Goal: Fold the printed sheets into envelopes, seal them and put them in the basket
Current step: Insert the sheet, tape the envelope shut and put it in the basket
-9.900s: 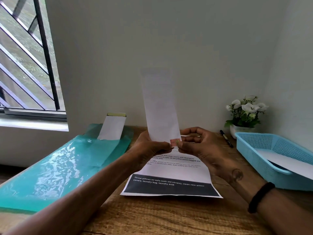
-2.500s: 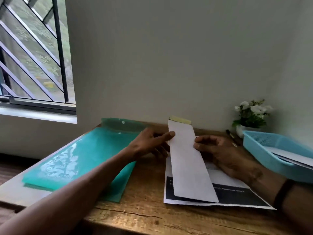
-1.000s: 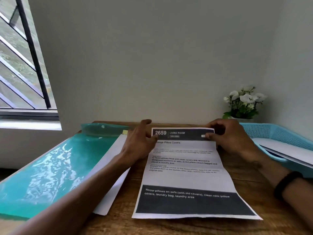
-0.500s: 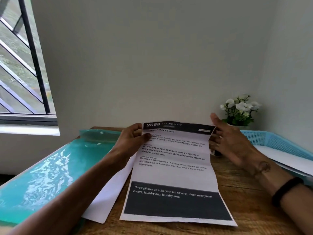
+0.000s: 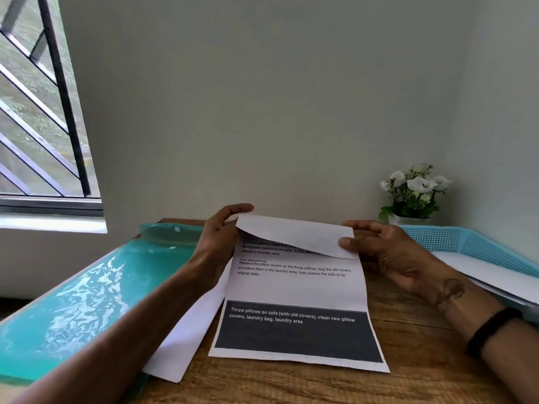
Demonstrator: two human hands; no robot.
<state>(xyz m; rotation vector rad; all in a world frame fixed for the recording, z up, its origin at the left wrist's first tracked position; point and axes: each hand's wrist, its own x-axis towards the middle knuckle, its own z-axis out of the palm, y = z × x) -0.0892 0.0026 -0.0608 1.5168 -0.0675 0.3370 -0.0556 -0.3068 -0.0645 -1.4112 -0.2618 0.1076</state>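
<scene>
The printed sheet (image 5: 294,290) lies lengthwise on the wooden table (image 5: 408,345), and its far edge, which half a second ago stood up showing the dark "2659" header, is now curled over toward the person so that the blank back faces up and hides the header and the first lines of text. The left hand (image 5: 218,237) pinches the far left corner of that turned-over flap, where before it held the sheet's left edge. The right hand (image 5: 382,252), earlier spread open beside the paper, now grips the flap's right edge with the thumb on top. The white envelope (image 5: 186,342) lies partly under the left forearm, overlapping the green folder (image 5: 87,295). The blue basket (image 5: 472,249) sits at the right, with white paper in it.
</scene>
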